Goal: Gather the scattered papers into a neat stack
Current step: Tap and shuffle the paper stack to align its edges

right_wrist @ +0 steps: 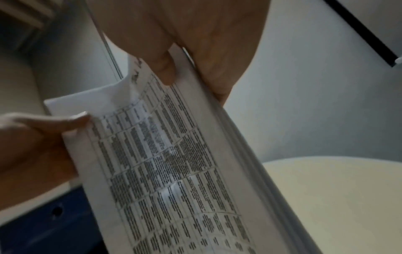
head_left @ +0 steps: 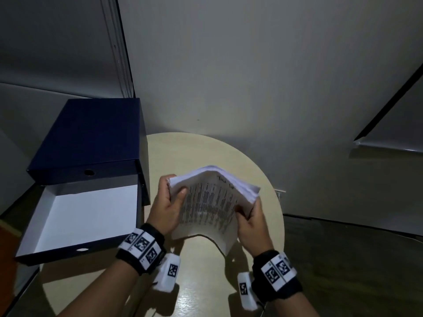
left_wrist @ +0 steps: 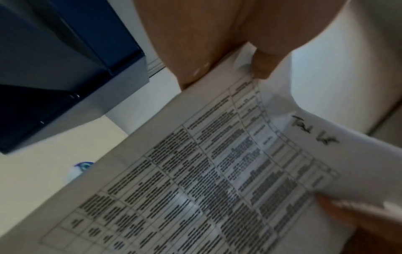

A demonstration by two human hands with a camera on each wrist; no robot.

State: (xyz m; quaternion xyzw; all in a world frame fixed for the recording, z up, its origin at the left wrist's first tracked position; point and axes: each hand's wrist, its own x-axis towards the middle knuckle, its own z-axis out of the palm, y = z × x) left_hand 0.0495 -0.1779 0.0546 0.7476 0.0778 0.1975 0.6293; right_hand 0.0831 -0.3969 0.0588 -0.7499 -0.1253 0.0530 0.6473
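White papers (head_left: 207, 203), blurred printed table, in both hands.

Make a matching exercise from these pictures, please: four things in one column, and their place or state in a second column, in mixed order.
Things:
1. stack of papers
2. left hand
3. dark blue box
4. round table

Places or states:
A. pale top, under the hands
B. bent, held off the table
C. stands at the left, its drawer pulled open
D. grips the left edge of the papers

Pairs: 1-B, 2-D, 3-C, 4-A
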